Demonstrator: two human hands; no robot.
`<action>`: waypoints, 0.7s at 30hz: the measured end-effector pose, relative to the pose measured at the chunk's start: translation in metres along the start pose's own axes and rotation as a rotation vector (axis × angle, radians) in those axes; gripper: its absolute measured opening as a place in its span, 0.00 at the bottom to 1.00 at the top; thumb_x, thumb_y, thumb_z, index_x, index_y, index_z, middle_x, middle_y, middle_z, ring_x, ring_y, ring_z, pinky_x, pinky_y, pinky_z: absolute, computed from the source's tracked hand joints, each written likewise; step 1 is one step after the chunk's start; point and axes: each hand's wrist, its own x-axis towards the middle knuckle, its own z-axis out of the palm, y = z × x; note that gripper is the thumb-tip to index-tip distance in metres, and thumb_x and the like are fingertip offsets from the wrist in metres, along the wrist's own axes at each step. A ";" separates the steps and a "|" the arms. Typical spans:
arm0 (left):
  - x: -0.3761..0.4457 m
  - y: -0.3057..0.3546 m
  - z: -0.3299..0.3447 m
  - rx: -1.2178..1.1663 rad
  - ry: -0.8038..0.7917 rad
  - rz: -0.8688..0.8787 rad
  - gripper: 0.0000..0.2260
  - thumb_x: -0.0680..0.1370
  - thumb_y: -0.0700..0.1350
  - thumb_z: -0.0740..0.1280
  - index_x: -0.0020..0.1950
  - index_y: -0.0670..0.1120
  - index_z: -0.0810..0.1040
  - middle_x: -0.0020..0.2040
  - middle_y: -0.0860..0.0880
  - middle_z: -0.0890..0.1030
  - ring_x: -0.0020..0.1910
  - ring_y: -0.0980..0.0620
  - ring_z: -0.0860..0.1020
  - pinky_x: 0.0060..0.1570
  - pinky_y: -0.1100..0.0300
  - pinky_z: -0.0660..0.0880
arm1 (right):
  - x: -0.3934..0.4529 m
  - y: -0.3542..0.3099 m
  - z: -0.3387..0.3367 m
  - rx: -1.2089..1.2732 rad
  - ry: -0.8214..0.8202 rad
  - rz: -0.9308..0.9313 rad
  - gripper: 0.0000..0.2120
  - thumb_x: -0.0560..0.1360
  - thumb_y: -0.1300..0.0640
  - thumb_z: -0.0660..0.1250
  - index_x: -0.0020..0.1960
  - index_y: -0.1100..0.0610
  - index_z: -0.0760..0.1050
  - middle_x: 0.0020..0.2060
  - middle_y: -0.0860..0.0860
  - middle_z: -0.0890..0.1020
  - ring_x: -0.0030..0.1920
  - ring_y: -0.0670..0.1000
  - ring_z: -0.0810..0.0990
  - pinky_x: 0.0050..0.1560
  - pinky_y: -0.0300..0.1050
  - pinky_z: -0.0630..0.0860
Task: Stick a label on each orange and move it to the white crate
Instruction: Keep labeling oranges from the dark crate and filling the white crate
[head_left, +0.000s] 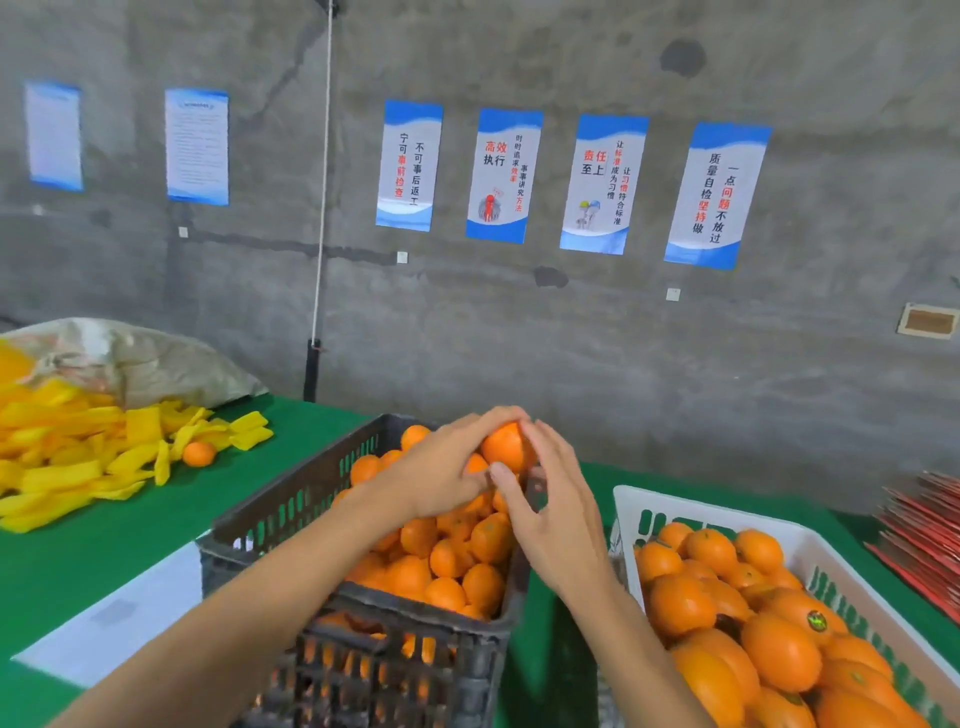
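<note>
My left hand (441, 467) grips an orange (505, 446) and holds it up above the far end of a black crate (363, 639) full of oranges. My right hand (550, 512) is against the same orange, its thumb and fingertips touching the fruit's right and lower side. No label is visible between the fingers. A white crate (634, 512) at the right holds several oranges, and one of them (810, 618) bears a small dark sticker.
A green table (78, 561) carries both crates. Yellow foam sleeves (78, 457) and a loose orange (199, 453) lie at the left beside a sack (156, 358). A white sheet (119, 618) lies left of the black crate. Red packets (924, 540) are stacked at the right edge.
</note>
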 end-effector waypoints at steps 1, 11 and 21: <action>-0.014 0.017 -0.002 -0.054 0.030 0.013 0.32 0.78 0.41 0.70 0.80 0.53 0.64 0.74 0.53 0.73 0.73 0.53 0.73 0.71 0.51 0.71 | -0.011 -0.009 -0.004 0.036 0.051 -0.025 0.26 0.81 0.39 0.64 0.77 0.36 0.61 0.75 0.35 0.63 0.68 0.46 0.75 0.61 0.51 0.80; -0.133 0.112 0.007 -0.004 0.122 0.067 0.30 0.79 0.48 0.67 0.80 0.60 0.63 0.76 0.56 0.72 0.75 0.54 0.70 0.68 0.47 0.74 | -0.126 -0.067 -0.028 0.262 0.224 -0.109 0.26 0.79 0.52 0.72 0.74 0.50 0.68 0.71 0.48 0.71 0.69 0.54 0.74 0.57 0.37 0.77; -0.267 0.071 0.096 0.009 -0.203 -0.328 0.36 0.76 0.54 0.73 0.77 0.68 0.55 0.63 0.66 0.74 0.62 0.60 0.75 0.61 0.51 0.76 | -0.276 -0.055 0.004 0.035 -0.122 0.206 0.25 0.76 0.44 0.72 0.70 0.43 0.67 0.65 0.40 0.71 0.61 0.43 0.76 0.55 0.43 0.80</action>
